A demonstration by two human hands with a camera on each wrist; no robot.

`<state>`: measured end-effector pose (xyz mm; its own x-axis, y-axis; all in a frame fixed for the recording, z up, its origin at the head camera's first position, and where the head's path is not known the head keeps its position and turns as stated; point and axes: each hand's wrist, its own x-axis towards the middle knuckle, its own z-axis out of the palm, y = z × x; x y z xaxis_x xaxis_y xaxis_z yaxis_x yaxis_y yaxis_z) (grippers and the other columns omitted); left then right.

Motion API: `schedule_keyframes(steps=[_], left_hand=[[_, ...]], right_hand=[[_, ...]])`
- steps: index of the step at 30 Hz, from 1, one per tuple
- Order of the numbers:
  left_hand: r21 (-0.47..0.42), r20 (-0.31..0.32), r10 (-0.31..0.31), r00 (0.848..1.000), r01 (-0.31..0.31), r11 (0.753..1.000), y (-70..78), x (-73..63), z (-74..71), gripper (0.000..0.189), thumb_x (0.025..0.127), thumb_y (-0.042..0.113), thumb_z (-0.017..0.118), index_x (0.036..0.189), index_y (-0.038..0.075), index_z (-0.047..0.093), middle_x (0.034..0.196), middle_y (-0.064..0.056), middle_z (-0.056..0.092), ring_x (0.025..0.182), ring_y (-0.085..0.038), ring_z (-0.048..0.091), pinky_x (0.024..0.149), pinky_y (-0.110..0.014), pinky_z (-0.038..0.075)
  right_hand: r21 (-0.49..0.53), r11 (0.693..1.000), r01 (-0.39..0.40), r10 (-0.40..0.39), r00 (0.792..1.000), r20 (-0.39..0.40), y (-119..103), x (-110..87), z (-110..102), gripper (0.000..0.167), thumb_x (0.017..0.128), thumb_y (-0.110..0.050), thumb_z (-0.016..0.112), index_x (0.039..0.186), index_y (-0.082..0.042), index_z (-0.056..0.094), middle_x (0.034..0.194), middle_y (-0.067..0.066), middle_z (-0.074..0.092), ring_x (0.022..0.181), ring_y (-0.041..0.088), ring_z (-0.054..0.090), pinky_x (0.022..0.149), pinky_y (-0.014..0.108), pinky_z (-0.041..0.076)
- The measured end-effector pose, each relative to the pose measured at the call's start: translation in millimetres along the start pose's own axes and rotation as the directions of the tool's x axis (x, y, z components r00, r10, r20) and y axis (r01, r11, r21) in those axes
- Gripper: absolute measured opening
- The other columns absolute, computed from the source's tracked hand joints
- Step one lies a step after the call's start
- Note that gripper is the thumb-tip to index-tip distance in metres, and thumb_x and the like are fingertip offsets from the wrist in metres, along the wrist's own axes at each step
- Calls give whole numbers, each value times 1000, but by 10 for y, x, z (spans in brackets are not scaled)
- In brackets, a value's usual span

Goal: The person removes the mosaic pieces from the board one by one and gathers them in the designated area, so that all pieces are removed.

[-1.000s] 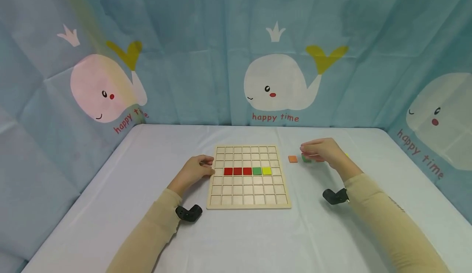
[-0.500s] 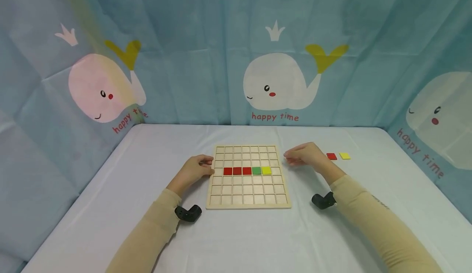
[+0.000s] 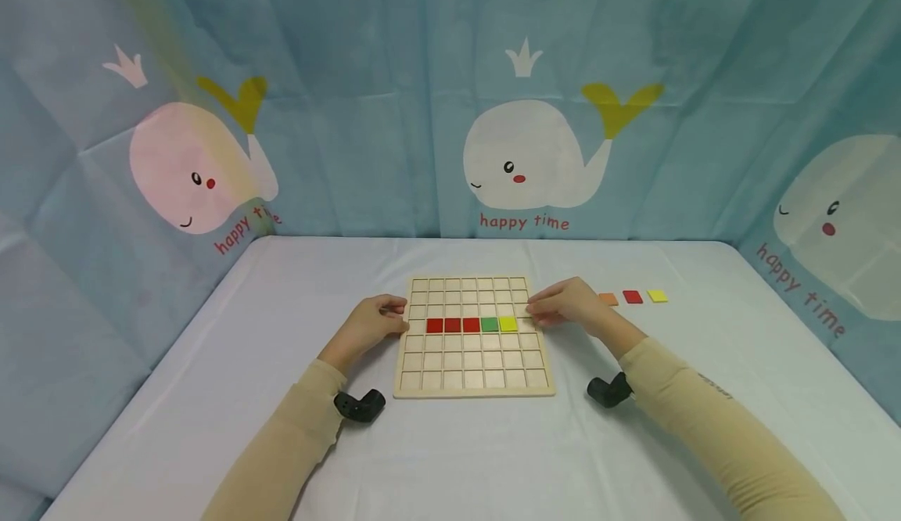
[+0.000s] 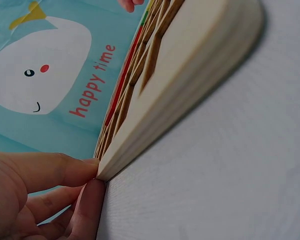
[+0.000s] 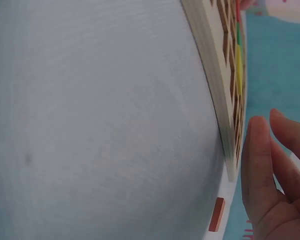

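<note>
I have the wooden grid board lying flat on the white table, square in front of me, with a row of tiles set in it: three red tiles, then a green tile, then a yellow tile. My left hand rests against the board's left edge, fingers curled with the tips pressed to the rim; the left wrist view shows fingertips touching the board's corner. My right hand sits at the board's right edge, level with the tile row, fingertips just beside the yellow tile; I cannot tell from here whether it pinches anything, and in the right wrist view the fingers look fairly straight, close to the board's side. Off to the right on the table lie an orange tile, a loose red tile and a loose yellow tile, in a line, apart from the board
</note>
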<state>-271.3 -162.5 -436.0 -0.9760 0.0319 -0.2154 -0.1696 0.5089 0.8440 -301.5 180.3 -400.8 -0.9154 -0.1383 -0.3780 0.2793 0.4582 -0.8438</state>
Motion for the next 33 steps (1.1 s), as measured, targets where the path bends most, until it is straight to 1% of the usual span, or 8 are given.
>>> schedule_keyframes(steps=[9,13,21,27,33], left_hand=[[-3,0,4,1000,-4,1000,3,-13,-1,51,87,7,70,136,2,56,128,-16,60,109,-24,60,85,-30,54],[-12,4,3,1000,-3,1000,11,-18,-3,52,87,7,69,136,2,56,128,-16,60,108,-24,61,84,-28,54],[-18,3,4,1000,-4,1000,0,-10,-7,51,87,6,69,136,2,57,128,-16,59,108,-24,60,83,-28,54],[-32,5,12,1000,-12,999,-17,-10,-5,50,88,6,69,136,2,56,129,-16,59,108,-24,60,84,-29,55],[-39,6,11,1000,-11,999,-12,-12,-3,49,89,5,69,136,2,57,128,-16,59,106,-23,60,83,-28,55]], right_hand=[[-46,999,5,-4,1000,24,-14,-1,90,32,89,-17,75,114,3,72,90,8,77,68,9,70,69,23,59],[-42,999,22,-19,999,49,-18,-4,117,30,89,-14,74,112,4,72,91,9,77,68,9,70,69,24,59],[-33,999,19,-16,997,80,-2,24,143,26,87,-11,75,107,6,72,83,7,77,63,9,69,64,22,58],[-4,1000,20,-20,993,116,-6,-4,145,29,88,-10,74,111,8,71,83,6,76,63,8,69,65,23,59],[-4,1000,20,-19,990,140,-18,-15,152,30,88,-8,73,113,8,70,85,7,77,63,8,70,65,22,59]])
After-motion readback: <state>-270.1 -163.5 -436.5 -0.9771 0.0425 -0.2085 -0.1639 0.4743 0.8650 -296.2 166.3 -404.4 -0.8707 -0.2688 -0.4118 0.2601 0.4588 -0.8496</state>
